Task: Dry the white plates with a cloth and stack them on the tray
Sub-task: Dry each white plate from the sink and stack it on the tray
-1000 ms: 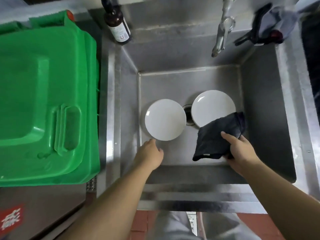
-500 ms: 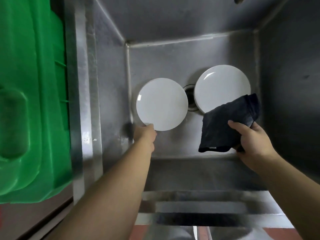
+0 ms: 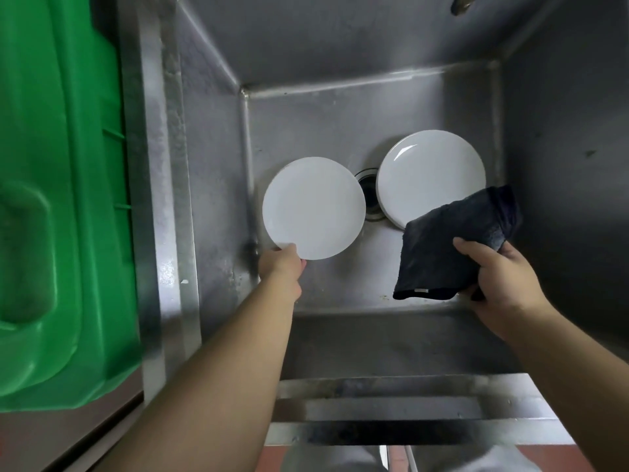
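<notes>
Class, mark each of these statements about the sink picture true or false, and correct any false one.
1. The left hand holds the near edge of the left plate. True.
2. The right hand holds a white sponge. False: it grips a dark cloth.
3. The cloth overlaps part of the right plates. True.
4. Both plates lie on the green bin. False: they are inside the steel sink.
5. The drain is covered by the cloth. False: it shows between the plates.
</notes>
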Tool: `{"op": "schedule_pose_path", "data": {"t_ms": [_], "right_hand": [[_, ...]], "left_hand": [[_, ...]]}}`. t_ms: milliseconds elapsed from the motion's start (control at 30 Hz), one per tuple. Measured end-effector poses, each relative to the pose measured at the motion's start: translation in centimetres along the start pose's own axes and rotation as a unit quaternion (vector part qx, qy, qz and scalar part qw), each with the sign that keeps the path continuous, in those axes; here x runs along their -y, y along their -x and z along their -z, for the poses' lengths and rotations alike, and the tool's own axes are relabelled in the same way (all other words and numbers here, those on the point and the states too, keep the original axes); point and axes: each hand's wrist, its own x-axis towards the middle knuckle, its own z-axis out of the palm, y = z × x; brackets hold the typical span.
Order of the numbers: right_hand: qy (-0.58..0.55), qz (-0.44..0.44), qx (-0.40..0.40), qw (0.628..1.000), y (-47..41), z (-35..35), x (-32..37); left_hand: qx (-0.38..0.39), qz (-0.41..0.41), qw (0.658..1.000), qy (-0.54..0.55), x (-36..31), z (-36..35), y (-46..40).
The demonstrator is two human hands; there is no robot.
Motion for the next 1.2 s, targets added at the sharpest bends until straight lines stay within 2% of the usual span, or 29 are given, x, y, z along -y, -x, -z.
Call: {"op": "schedule_pose_path", "data": {"t_ms": [200,600,733,967,1067,1200], "right_hand": [[-0.004,-0.003,-0.009,1.0,2.3,0.0,1.5],[-0.007,0.029,-0.013,0.999,8.1,-0.7,5.2],[0.009,0.051,0.002,0.999,11.2,-1.0,7.4],[0.113,0.178,0.045,0.977,16.9,-1.5,11.8],[0.166,0.236,0.055,0.956,19.0,-1.8,14.3],[0.24,0.343,0.042,0.907,22.1,-2.2,17.8]], "left_hand": [[0.029,0.022,0.999,-0.003,-1.2,2.3,2.0],[0.107,-0.067,0.991,-0.038,-5.1,4.4,8.3],[0.159,-0.06,0.985,-0.033,-6.0,6.1,11.5],[0.276,-0.082,0.957,-0.034,-7.2,9.3,20.3],[0.312,-0.099,0.944,-0.029,-7.2,9.8,24.1],[0.331,-0.129,0.935,-0.018,-7.1,9.5,29.3]]}}
